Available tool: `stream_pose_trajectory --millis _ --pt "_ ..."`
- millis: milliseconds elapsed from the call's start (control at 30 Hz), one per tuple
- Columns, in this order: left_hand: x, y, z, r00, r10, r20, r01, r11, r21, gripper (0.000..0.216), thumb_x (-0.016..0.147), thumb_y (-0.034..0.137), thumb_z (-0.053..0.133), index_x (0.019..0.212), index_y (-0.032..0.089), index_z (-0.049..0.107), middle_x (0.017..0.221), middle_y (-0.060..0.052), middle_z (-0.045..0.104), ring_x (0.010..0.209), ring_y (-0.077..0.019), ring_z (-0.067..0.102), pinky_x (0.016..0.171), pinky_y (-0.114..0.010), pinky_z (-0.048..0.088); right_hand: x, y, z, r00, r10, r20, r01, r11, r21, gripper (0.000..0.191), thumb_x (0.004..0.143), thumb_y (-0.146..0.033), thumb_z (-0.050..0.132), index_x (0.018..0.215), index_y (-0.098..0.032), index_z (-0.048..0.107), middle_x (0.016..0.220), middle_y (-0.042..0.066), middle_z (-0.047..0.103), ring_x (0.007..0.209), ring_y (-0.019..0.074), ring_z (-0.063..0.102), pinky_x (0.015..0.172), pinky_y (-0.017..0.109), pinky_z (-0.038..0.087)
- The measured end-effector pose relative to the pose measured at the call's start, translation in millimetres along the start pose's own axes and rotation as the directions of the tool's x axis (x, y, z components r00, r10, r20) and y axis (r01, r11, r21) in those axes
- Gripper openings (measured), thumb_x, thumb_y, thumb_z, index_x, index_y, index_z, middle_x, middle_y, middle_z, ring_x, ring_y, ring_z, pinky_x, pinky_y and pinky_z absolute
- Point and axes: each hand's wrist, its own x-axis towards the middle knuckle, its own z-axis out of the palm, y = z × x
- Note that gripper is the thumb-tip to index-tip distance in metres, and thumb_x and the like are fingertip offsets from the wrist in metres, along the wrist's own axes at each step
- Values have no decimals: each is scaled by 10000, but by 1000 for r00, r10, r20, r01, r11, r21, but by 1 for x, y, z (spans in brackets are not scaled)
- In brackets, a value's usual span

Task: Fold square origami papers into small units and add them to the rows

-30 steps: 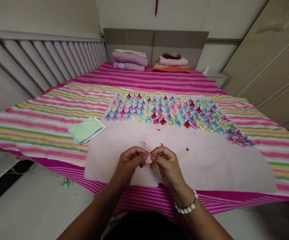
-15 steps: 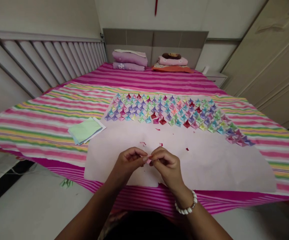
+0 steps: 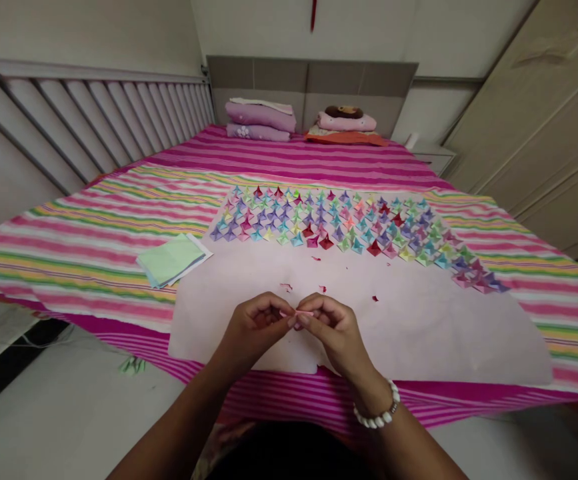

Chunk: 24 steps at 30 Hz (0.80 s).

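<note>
A small folded piece of pink paper (image 3: 303, 313) is pinched between my two hands, above the near part of a pale sheet (image 3: 419, 327). My left hand (image 3: 261, 327) is closed on its left side, thumb against the fingers. From the right, my right hand (image 3: 329, 327) grips it the same way, fingertips almost touching those of the left. Fingers cover much of the paper, so its full shape is hidden. Beyond the hands, many small folded paper boats (image 3: 319, 217) in mixed colours stand in rows on the sheet. Dark red paper scraps (image 3: 323, 289) lie in front of the hands.
A stack of coloured paper squares (image 3: 171, 260), pale green on top, lies at the sheet's left edge. Striped cloth (image 3: 93, 233) covers the bed. Folded bedding (image 3: 261, 120) sits by the headboard (image 3: 283, 80). A green paper bit (image 3: 132, 365) is on the floor.
The pink paper has been turned and now shows as a thin, flat strip across the fingertips. Both hands have shifted slightly, with the fingertips closer together.
</note>
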Motion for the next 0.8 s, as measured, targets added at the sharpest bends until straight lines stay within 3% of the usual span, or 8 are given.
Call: stream_pose_trajectory --millis 200,333,500,633,800 --pt "1 -2 3 997 -26 -66 22 998 -58 233 666 211 790 858 177 663 730 -6 707 717 -144 670 698 -267 547 2 0 -2 999 -43 -27 43 999 9 64 764 -250 747 781 -205 704 758 10 655 665 135 620 622 269 487" --pt "0 1 2 995 -65 -69 67 998 21 165 679 247 780 810 172 715 779 -35 745 769 -171 692 745 -289 554 1 -1 -2 997 -44 -61 42 999 -32 68 757 -245 753 771 -203 702 756 9 659 650 130 622 598 260 485" --pt "-2 7 -1 992 -81 -92 94 985 146 118 710 281 748 778 185 742 691 -20 729 678 -150 664 652 -250 530 1 -5 2 994 -73 -86 67 995 -75 82 747 -250 759 745 -195 698 728 13 657 628 129 621 577 261 488" --pt "-1 8 -2 997 -21 -69 39 960 277 113 761 292 697 759 182 723 664 -8 698 657 -132 630 630 -229 495 1 -6 4 991 -87 -101 78 993 -89 93 735 -255 766 736 -191 698 725 14 657 616 131 629 561 256 492" --pt "-1 3 -3 999 32 -44 -18 959 281 113 795 282 650 762 176 673 675 6 660 670 -124 597 633 -226 472 0 0 3 996 -23 -86 24 1000 6 129 734 -281 771 782 -190 692 714 11 684 638 131 642 608 251 505"
